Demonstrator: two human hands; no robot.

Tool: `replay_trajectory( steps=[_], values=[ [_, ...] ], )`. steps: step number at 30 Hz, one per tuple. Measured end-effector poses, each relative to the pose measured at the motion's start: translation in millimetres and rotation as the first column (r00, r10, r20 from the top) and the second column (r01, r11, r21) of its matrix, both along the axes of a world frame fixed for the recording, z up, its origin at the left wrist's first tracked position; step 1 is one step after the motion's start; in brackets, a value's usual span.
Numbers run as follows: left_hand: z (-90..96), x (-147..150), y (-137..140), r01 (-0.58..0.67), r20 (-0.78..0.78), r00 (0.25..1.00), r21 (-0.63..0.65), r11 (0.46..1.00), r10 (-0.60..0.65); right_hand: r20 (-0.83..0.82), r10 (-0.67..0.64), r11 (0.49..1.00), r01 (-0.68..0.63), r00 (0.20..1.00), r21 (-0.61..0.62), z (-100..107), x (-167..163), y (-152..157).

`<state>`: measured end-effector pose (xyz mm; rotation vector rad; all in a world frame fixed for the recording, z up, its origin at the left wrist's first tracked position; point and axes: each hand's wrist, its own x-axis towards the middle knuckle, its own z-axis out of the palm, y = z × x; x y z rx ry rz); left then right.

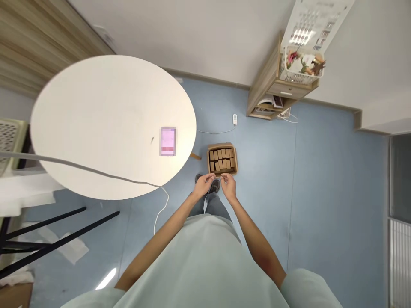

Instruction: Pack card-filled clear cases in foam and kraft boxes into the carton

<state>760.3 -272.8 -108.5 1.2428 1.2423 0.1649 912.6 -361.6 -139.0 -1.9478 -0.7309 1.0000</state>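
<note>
My left hand and my right hand are held out in front of me, a short gap apart. On each, thumb and fingers are pinched together; whatever they may grip is too small to make out. Just beyond the fingertips is an open cardboard box, seen from above near the floor. Inside it, small brown cardboard boxes stand in two rows, some of the front ones slightly tilted. Whether my fingertips touch the near rim of the box I cannot tell. A thin pale cord hangs below my left hand.
A round white table stands at left, bearing a blurred pink object and crossed by a grey cable. Ahead right is a wooden cabinet topped with a white basket. A white power strip lies on the blue floor.
</note>
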Motion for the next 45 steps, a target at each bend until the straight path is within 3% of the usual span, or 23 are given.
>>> replay_trajectory(
  steps=[3, 7, 14, 19, 24, 28, 32, 37, 45],
  values=[
    [42.8, -14, -5, -0.041, 0.018, 0.999, 0.032, 0.999, 0.04, -0.033, 0.027, 0.997, -0.024, 0.999, 0.074, 28, 5, 0],
    [82.9, -33, -12, -0.124, 0.024, 0.992, 0.103, 0.987, 0.122, -0.07, 0.059, 0.993, -0.051, 0.996, 0.111, 55, -1, 6],
    [127.8, -73, -23, -0.232, 0.054, 0.973, 0.225, 0.946, 0.226, -0.105, 0.144, 0.978, -0.125, 0.984, 0.168, 94, -37, 14],
    [152.1, -122, -49, -0.295, 0.055, 0.955, 0.259, 0.92, 0.291, -0.047, 0.369, 0.912, -0.352, 0.928, 0.209, 118, -73, 19],
    [167.3, -186, -73, -0.349, 0.105, 0.937, 0.282, 0.894, 0.333, 0.088, 0.568, 0.789, -0.572, 0.818, 0.225, 138, -137, 46],
    [171.9, -238, -76, -0.42, 0.164, 0.907, 0.293, 0.859, 0.388, 0.127, 0.634, 0.728, -0.644, 0.763, 0.234, 151, -212, 73],
    [175.2, -296, -70, -0.486, 0.215, 0.873, 0.33, 0.809, 0.438, 0.057, 0.645, 0.731, -0.637, 0.762, 0.244, 160, -294, 93],
    [181.1, -373, -58, -0.614, 0.243, 0.789, 0.357, 0.704, 0.565, -0.015, 0.646, 0.741, -0.623, 0.763, 0.252, 171, -378, 104],
    [188.8, -462, -22, -0.734, 0.285, 0.675, 0.353, 0.581, 0.68, -0.046, 0.647, 0.748, -0.621, 0.761, 0.234, 183, -445, 120]
  ],
)
